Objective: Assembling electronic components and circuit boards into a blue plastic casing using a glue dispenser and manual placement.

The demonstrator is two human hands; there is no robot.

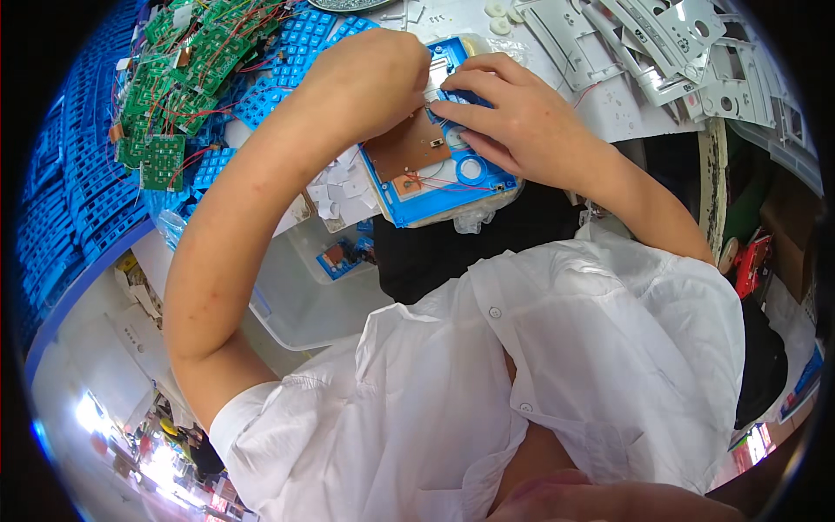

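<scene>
A blue plastic housing point(406, 211) lies at the table's near edge, open side up. Inside it sit a brown circuit board point(409, 143), a round blue ring point(470, 170) and thin red wires. My left hand point(378, 78) bends over the housing's far left part with its fingers curled closed. Whatever is between those fingertips is hidden behind the hand. From the right, my right hand point(522, 113) reaches across the housing, fingers stretched and slightly apart, the tips resting at the board's right edge. Clear plastic wrap point(474, 219) shows under the housing.
Green circuit boards point(165, 161) with wires are heaped at the left, beside blue key pads point(300, 43) and stacked blue frames point(78, 174). Grey-white plastic panels point(644, 52) pile up at the far right. Below the table edge stands a translucent bin point(296, 304) with blue parts inside.
</scene>
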